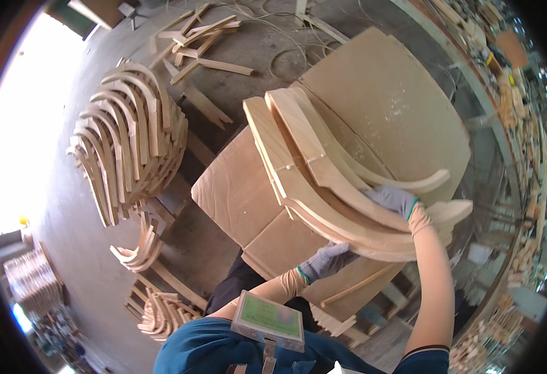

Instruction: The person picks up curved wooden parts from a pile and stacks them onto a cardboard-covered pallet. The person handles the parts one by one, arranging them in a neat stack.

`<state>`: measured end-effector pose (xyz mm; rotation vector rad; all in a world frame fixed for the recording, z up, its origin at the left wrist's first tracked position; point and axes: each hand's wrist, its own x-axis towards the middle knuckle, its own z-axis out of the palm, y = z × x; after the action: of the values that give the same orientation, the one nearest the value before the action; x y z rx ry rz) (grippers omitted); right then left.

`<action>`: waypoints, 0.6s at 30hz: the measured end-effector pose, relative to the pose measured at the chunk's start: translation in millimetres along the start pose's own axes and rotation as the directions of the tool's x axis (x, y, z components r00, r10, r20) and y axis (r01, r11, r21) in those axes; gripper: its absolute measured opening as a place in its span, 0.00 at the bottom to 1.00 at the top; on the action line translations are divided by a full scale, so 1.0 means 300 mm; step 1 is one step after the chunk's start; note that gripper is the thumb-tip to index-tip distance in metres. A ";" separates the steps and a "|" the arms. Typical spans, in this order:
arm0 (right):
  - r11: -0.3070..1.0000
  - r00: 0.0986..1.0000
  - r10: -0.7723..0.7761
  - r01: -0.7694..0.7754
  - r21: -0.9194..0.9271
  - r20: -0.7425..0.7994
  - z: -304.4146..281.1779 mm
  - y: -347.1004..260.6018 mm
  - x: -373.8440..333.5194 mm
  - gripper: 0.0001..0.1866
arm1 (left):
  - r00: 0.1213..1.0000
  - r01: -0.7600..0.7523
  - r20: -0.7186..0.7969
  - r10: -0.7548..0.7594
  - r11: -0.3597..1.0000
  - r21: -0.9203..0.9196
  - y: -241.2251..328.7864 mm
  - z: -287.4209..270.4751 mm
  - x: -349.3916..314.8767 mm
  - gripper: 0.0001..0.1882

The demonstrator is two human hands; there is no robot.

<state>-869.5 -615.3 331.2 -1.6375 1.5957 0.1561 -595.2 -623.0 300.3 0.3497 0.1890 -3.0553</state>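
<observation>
My grey-gloved left hand (325,260) is at 5 o'clock, at the near edge of the curved pieces (339,184). Its fingers lie close together and point to 2 o'clock; I cannot tell if they are pinching the wood. My right hand (393,199), gloved in the same grey, is at 3 o'clock. It reaches over the middle piece, with fingers toward 10 o'clock; its thumb is hidden, so I cannot tell whether it grips.

The curved pieces are on the cardboard (392,93), side by side, running from the centre toward 4 o'clock, their straight ends toward 12 o'clock.

At 10 o'clock there is a big stack (130,128) of similar wood, and at 8 o'clock a small pile (141,252). Loose sticks (223,66) lie on the floor (214,234) at 11 o'clock.
</observation>
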 end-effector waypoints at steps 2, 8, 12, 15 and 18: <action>0.995 0.993 0.016 -0.028 0.098 0.120 -0.018 -0.022 0.063 0.26 | 0.999 -0.011 -0.051 0.015 0.997 0.074 -0.001 -0.053 -0.020 0.32; 0.782 0.999 0.022 -0.039 0.622 0.034 -0.084 -0.136 0.172 0.41 | 0.943 -0.222 -0.193 0.272 0.944 0.246 -0.021 -0.157 -0.018 0.29; 0.841 0.992 0.113 -0.070 0.537 -0.048 -0.033 -0.104 0.131 0.40 | 0.985 -0.121 -0.105 0.140 0.978 0.170 0.007 -0.146 0.014 0.34; 0.820 0.981 0.188 -0.126 0.559 -0.055 -0.030 -0.152 0.073 0.36 | 0.965 -0.251 -0.021 0.260 0.947 0.199 0.008 -0.033 -0.021 0.35; 0.664 0.974 0.226 -0.175 0.727 0.028 -0.091 -0.338 0.034 0.36 | 0.934 -0.354 0.056 0.354 0.890 0.287 0.003 0.023 -0.090 0.36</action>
<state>-790.8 -654.6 389.1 -0.8385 1.5908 -0.3922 -570.4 -623.5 313.0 0.3499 -0.3015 -2.7136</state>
